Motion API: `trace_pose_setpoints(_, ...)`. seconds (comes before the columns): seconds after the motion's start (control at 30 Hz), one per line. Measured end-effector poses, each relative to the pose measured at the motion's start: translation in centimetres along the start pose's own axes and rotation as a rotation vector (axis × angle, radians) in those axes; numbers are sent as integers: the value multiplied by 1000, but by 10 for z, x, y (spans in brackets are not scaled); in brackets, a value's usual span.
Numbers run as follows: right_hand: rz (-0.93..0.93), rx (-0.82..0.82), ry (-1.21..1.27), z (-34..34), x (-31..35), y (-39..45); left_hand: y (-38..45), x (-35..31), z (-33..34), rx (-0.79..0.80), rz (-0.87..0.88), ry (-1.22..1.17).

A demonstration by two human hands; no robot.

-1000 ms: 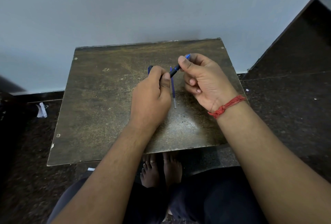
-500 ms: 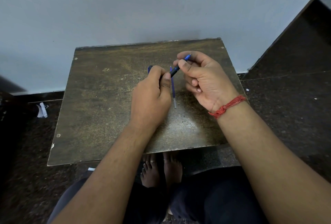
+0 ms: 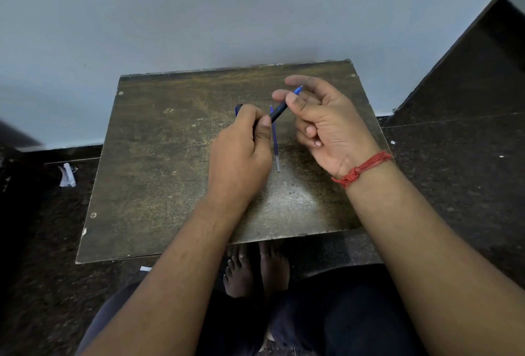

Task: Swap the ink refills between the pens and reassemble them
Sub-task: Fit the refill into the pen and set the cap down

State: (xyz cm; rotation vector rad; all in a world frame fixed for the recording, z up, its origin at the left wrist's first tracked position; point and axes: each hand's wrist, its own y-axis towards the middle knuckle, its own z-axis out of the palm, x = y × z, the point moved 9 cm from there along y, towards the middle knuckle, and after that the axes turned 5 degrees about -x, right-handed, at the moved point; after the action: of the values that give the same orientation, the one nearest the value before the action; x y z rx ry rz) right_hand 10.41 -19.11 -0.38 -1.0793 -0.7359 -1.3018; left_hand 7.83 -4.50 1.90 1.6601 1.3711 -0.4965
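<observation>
I hold a dark pen with a blue tip (image 3: 279, 109) slantwise above a small worn wooden table (image 3: 159, 173). My left hand (image 3: 241, 153) grips the pen's rear barrel, whose blue end pokes out past the knuckles. My right hand (image 3: 321, 125) pinches the pen's front end between thumb and fingers, with the forefinger lifted and stretched out. A loose blue ink refill (image 3: 275, 139) lies on the table under the pen, running near to far between my hands. Any second pen is hidden.
The table stands against a pale wall (image 3: 255, 8). Dark speckled floor (image 3: 454, 171) surrounds it, with a white scrap (image 3: 67, 175) at the left. My bare feet (image 3: 255, 267) show under the table's near edge.
My right hand's fingers have loosened and spread, the forefinger lifting off the pen's front end. The left hand and the refill on the table have stayed put.
</observation>
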Motion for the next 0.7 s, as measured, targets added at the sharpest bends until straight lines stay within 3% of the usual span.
trace_pose_setpoints(0.2, -7, -106, -75, -5, -6, 2, -2, -5, 3, 14, 17, 18)
trace_pose_setpoints(0.47, 7, 21, -26, 1, 0, -2, 1, 5, -1, -26, -44, -42)
trace_pose_setpoints(0.7, -18, -23, -54, 0, -2, 2, 0, 3, 1, -13, -34, -40)
